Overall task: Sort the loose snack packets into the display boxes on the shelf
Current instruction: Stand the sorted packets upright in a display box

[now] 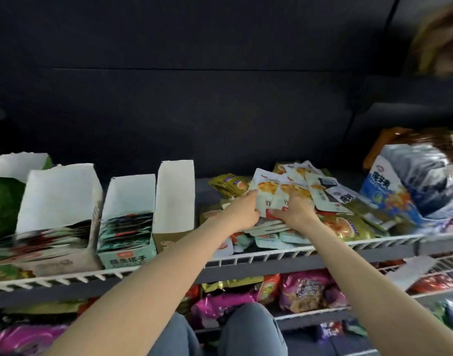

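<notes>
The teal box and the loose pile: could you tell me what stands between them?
In the head view, one open display box, white inside, stands between the teal box and the pile.

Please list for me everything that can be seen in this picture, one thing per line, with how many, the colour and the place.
white cardboard display boxes: about four, white inside, upper shelf, left
empty narrow display box: one, white, right of the filled boxes
white snack packets with yellow picture: a handful, held up over the pile
loose mixed packets: many, gold, white, pale green, upper shelf, centre
blue and silver bag: one, upper shelf, right
white wire shelf rail: one, front edge
purple bags: several, lower shelf
left hand: grips the white packets
right hand: grips the same packets
</notes>
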Motion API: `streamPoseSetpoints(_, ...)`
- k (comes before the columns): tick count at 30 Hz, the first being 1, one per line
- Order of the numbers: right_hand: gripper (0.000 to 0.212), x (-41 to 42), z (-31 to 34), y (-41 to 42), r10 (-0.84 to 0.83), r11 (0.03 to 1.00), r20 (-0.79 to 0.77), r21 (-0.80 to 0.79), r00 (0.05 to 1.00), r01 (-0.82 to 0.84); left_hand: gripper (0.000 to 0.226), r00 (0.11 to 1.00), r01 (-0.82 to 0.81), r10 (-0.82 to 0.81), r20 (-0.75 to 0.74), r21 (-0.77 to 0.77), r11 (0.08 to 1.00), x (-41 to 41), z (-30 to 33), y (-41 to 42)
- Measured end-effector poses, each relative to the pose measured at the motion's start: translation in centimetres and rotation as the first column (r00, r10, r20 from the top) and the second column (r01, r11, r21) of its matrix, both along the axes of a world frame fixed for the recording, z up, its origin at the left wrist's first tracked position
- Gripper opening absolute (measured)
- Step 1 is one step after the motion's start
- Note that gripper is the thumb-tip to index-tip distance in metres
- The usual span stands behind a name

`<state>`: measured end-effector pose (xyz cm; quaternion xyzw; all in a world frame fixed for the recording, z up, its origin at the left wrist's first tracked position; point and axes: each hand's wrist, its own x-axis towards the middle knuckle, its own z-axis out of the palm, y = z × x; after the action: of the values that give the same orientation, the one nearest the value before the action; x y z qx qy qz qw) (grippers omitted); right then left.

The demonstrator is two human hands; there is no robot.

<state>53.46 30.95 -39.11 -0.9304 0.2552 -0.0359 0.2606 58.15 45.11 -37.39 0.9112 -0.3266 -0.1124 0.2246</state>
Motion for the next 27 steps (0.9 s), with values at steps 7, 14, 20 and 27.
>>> streamPoseSetpoints(7, 0.02, -0.9, 1.6, 1.2, 0.232, 0.854, 0.112, -0.5, 0.966, -0.147, 0.048, 0.991, -0.09, 0.077, -0.105, -0.123, 0.988, 0.5, -0.3, -0.6)
streamPoseSetpoints(14, 0.042, -0.3, 6.0, 3.7, -0.114, 0.936, 0.632, 0.327, 0.767, -0.13, 0.071, 0.997, 0.074, -0.076, 0.008, -0.355, 0.932, -1.8, 2.0, 1.5)
streamPoseSetpoints(20, 0.038, -1.5, 8.7, 6.8, -0.188, 0.715, 0.645, 0.607, 0.74, -0.347, 0.023, 0.944, -0.083, 0.247, 0.22, -0.565, 0.821, -2.7, 6.1, 6.3)
streamPoseSetpoints(27, 0.02, -1.3, 10.1, 12.1, 0.197, 0.817, 0.631, 0.317, 0.75, -0.482, 0.027, 0.936, -0.15, 0.3, 0.182, -0.566, 0.811, -3.1, 9.5, 15.8)
